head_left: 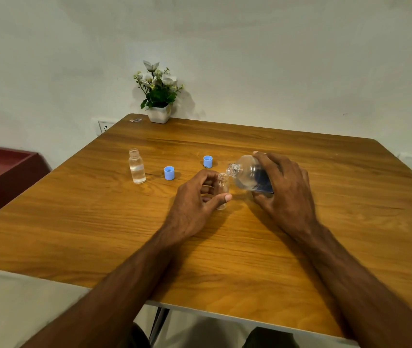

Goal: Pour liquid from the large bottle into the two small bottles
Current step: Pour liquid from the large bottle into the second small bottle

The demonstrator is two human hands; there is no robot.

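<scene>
My right hand (284,189) grips the large clear bottle (246,175), which has a dark blue label and is tipped to the left, its open mouth right above a small bottle. My left hand (197,197) holds that small clear bottle (222,187) upright on the wooden table (99,222), thumb in front and fingers behind. It looks nearly empty. A second small bottle (137,167) stands uncapped to the left, about half full of clear liquid.
Two light blue caps lie on the table: one (169,173) beside the left small bottle, one (207,161) behind my left hand. A white pot of flowers (159,114) stands at the far edge. A dark red cabinet (4,177) is left of the table.
</scene>
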